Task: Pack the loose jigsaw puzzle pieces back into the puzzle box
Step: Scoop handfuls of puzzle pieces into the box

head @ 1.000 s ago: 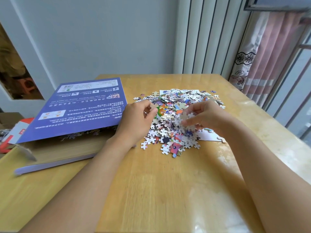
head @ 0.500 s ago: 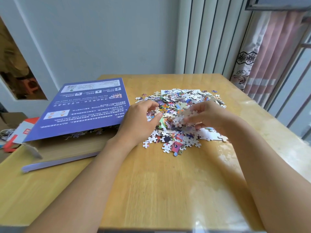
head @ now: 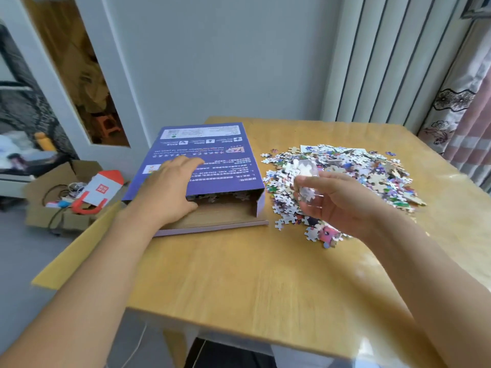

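Observation:
A heap of loose jigsaw pieces (head: 353,176) covers the right half of the wooden table (head: 252,274). The puzzle box (head: 218,216) lies at the table's left edge, its purple lid (head: 223,166) shifted back so the near part of the tray shows, with some pieces under the lid. My left hand (head: 170,189) rests on the lid's near left part, thumb at the tray opening. My right hand (head: 334,200) is raised over the near left of the heap, fingers closed on a blurred clump of pieces (head: 305,176).
The box's left side hangs near the table's left edge. On the floor to the left stands an open cardboard box (head: 55,208) with a red and white carton and cables. A curtain (head: 462,110) hangs at the right, beyond the table's right edge.
My left hand has left the heap and moved left onto the box lid. My right hand has lifted off the heap with a clump of pieces. The view has swung left.

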Tool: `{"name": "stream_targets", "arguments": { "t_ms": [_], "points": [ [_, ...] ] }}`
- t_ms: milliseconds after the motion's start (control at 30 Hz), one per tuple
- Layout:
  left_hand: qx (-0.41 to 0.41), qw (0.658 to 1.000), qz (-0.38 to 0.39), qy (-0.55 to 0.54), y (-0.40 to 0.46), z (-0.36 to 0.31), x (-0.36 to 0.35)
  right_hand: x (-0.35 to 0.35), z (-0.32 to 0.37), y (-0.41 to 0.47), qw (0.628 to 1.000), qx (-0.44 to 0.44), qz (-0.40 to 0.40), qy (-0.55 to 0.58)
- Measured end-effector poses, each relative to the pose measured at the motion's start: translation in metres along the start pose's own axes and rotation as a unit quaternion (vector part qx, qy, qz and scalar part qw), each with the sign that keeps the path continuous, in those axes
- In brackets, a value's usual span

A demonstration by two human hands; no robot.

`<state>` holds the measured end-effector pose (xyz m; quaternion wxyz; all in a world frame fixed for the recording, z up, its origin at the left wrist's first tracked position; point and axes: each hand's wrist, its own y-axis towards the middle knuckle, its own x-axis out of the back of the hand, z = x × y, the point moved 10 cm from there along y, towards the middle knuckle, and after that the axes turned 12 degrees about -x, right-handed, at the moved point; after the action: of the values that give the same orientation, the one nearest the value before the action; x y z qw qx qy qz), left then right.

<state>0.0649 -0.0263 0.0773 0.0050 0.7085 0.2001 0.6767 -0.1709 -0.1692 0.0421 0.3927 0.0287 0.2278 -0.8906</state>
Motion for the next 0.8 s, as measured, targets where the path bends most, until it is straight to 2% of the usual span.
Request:
{"name": "stream_targets", "arguments": {
  "t_ms": [133,333,467,633,800],
  "points": [
    [-0.002,0.995,-0.096,0.006,-0.007,0.022,0.013,-0.044,-0.011,0.001,0.998,-0.055,0.009,0.013],
    [-0.041,0.982,-0.182,0.038,0.006,-0.010,0.055,-0.091,-0.019,0.002,0.993,-0.121,0.012,-0.007],
    [-0.054,0.982,-0.174,0.052,0.018,-0.023,0.073,-0.091,-0.011,0.009,0.986,-0.162,-0.031,-0.020],
    [-0.064,0.983,-0.152,0.075,0.017,-0.034,0.068,-0.097,0.015,0.014,0.982,-0.183,-0.048,-0.029],
    [-0.062,0.979,-0.178,0.074,0.015,-0.032,0.076,-0.101,0.036,0.024,0.977,-0.178,-0.083,-0.078]
  ]
}}
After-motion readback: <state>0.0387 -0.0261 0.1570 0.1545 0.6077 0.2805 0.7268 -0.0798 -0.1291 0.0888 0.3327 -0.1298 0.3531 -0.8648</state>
